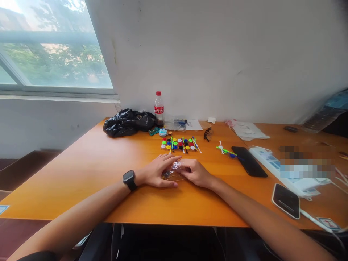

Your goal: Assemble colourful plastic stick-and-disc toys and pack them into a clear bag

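A crinkled clear plastic bag (174, 174) lies on the table between my hands, with something dark showing through its left side. My left hand (157, 171), with a dark watch (129, 180) on the wrist, rests beside and partly over the bag, its thumb and fingers spread apart. The fingers of my right hand (198, 173) are bent and closed on the bag's right side. Just beyond my hands are rows of small coloured plastic discs (179, 144), with thin arrow-shaped sticks among them. A few more sticks (221, 148) lie crossed to the right.
At the back stand a black plastic bag (127, 123) and a cola bottle (159, 110). Black glasses (208, 134) lie right of them. A dark phone (248, 161), a white power strip (285, 174) and a white-edged device (286, 200) with a cable occupy the right side.
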The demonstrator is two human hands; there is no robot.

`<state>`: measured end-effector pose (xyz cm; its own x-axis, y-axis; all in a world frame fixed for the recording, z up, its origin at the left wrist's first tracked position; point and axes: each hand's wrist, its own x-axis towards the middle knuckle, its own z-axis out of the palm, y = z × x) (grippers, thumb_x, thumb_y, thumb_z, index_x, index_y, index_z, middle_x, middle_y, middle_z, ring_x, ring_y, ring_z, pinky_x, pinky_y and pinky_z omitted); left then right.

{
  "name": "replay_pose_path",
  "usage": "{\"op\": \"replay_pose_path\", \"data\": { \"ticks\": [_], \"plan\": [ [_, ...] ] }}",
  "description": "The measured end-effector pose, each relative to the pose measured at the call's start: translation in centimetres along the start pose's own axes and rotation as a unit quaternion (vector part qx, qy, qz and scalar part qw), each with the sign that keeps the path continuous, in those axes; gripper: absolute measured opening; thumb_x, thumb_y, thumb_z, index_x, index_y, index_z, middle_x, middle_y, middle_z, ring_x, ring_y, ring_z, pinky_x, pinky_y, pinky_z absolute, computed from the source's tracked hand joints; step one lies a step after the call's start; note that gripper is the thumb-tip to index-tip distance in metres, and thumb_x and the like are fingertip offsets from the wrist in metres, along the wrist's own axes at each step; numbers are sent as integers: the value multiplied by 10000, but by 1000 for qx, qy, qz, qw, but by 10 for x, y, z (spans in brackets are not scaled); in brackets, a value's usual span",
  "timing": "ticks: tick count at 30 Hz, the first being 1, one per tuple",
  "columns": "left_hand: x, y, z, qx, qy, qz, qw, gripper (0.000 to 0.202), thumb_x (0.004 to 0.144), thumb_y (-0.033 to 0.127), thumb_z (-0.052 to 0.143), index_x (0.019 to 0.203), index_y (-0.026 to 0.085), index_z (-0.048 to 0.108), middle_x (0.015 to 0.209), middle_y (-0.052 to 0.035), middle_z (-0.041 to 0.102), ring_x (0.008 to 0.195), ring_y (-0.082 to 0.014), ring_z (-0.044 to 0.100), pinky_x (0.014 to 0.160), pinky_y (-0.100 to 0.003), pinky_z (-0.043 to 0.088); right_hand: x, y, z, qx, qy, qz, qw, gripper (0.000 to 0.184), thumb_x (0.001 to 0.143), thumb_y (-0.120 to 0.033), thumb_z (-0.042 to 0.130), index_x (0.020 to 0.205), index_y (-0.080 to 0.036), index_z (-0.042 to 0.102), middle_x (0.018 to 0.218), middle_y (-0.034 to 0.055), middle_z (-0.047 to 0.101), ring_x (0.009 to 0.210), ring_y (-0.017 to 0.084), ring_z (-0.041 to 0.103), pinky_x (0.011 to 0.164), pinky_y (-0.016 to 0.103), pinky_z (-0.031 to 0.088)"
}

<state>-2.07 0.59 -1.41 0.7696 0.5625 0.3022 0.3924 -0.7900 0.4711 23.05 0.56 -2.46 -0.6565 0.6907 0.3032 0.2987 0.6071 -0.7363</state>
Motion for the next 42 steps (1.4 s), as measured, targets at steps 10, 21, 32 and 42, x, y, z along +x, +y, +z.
{"op": "replay_pose_path", "data": {
  "ticks": [10, 21, 32, 42],
  "plan": [
    [0, 0, 0, 7, 6, -4, 1000, 981, 857, 682, 751, 1642, 258, 342, 1444, -159, 579, 1283, -374, 572, 1125, -541, 459, -3, -9, -5, 1, -35, 9, 999, 245, 1018, -274, 593, 1134, -261, 808, 1064, 46, 800, 941, 242, 708, 876, 350, 536],
    [0, 1, -1, 8, 7, -8, 1000, 964, 857, 677, 756, 1626, 244, 368, 1354, -157, 605, 1233, -369, 583, 1091, -533, 474, -4, -9, -17, 71, -22, 95, 993, 287, 958, -417, 691, 1029, -183, 841, 841, 52, 779, 627, 146, 588, 584, 266, 431],
    [-2, -2, 0, 7, -1, -23, 1000, 1002, 861, 692, 744, 1654, 235, 338, 1399, -165, 574, 1327, -400, 531, 1132, -545, 456, -28, 22, -138, -526, 132, 310, 781, 243, 960, -347, 630, 1048, -168, 768, 1016, 145, 782, 977, 336, 711, 707, 357, 429],
    [-1, 1, -3, 10, -1, -5, 1000, 958, 878, 677, 730, 1643, 240, 354, 1361, -161, 589, 1216, -360, 575, 1066, -521, 487, -33, 58, -147, -498, 72, 411, 760, 312, 967, -448, 641, 1069, -182, 766, 1035, 159, 783, 1006, 342, 730, 746, 361, 451]
  ]
}}
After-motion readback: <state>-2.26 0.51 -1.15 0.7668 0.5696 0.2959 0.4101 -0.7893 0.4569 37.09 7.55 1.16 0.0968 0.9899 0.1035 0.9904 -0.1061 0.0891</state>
